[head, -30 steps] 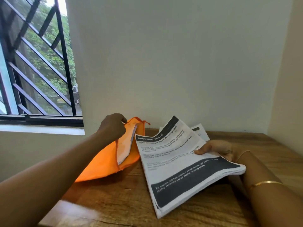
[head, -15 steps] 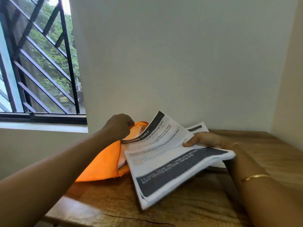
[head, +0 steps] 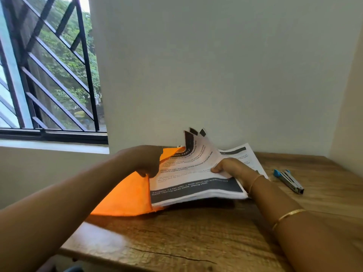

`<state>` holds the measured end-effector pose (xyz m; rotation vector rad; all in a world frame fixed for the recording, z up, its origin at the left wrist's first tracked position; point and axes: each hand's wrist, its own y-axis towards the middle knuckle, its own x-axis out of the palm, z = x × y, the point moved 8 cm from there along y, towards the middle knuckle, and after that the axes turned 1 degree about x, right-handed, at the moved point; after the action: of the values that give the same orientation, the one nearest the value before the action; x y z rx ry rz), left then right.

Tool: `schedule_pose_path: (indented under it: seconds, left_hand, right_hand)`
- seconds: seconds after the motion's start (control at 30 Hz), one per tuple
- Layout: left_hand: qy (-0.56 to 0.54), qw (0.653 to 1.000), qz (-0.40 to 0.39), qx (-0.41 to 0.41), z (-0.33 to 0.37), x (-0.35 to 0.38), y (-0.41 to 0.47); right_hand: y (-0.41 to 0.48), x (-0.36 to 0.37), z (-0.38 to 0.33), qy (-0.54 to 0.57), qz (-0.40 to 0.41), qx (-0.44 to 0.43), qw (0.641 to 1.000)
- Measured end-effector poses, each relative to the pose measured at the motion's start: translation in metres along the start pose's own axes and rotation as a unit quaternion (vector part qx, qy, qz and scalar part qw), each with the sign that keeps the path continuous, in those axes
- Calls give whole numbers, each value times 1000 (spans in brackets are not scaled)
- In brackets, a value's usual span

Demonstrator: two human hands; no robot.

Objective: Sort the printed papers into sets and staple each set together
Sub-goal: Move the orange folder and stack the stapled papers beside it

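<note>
A thick stack of printed papers [head: 196, 185] with dark header and footer bands is held just above the wooden table [head: 176, 238]. My right hand [head: 229, 166] grips the stack at its right side, thumb on the top sheet. The far ends of the top sheets bend upward against the wall. My left hand [head: 146, 160] holds the upper edge of an orange cloth bag [head: 125, 195] to the left of the stack; the stack's left edge overlaps the bag. Another printed sheet [head: 243, 154] lies behind my right hand. A stapler [head: 289, 180] with blue ends lies on the table to the right.
A white wall stands directly behind the table, and another wall closes the right side. A barred window is at the upper left. The table's front edge runs across the lower part of the view.
My right hand has carried the stack left toward the bag, and its far ends now curl up by the wall. The view has shifted right, bringing the stapler into sight.
</note>
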<state>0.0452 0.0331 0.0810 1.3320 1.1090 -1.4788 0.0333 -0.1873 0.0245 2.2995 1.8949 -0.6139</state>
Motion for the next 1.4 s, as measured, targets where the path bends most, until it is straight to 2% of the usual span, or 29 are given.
schedule_pose_path:
  seconds: [0.17, 0.4, 0.47, 0.57, 0.73, 0.9, 0.97, 1.03, 1.1, 1.23, 1.3, 1.4]
  left_hand:
    - [34, 997, 59, 21, 9, -12, 1]
    - [12, 994, 82, 66, 18, -4, 5]
    - [-66, 993, 68, 75, 12, 1, 6]
    - [-242, 965, 62, 77, -1, 5, 7]
    - [-161, 964, 172, 123, 7, 0, 4]
    - [-160, 950, 229, 139, 10, -1, 3]
    - [-177, 948, 219, 148, 6, 0, 4]
    - [-237, 946, 161, 153, -2, 4, 6]
    - [-295, 940, 125, 116, -24, 7, 14]
    - [-231, 955, 168, -75, -130, 19, 58]
    - [-228, 946, 160, -164, -182, 39, 75]
    - [-280, 923, 157, -214, -217, 64, 81]
  right_hand:
    - [-9, 14, -6, 142, -6, 2, 990]
    - [-5, 56, -9, 136, -19, -3, 991]
    - [-4, 61, -9, 148, -30, -4, 989]
    - [-6, 63, -6, 185, -44, 5, 982]
    - [-4, 77, -8, 229, -69, 24, 971]
    - [-1, 105, -21, 242, -78, 16, 967]
    - [1, 116, -23, 220, -79, 14, 972]
    - [4, 122, -21, 210, -89, 7, 974]
    - [1, 125, -21, 211, -98, -3, 973]
    - [8, 115, -16, 219, -52, -25, 974]
    - [9, 112, -15, 198, -26, -28, 980]
    - [9, 109, -18, 164, -15, -28, 986]
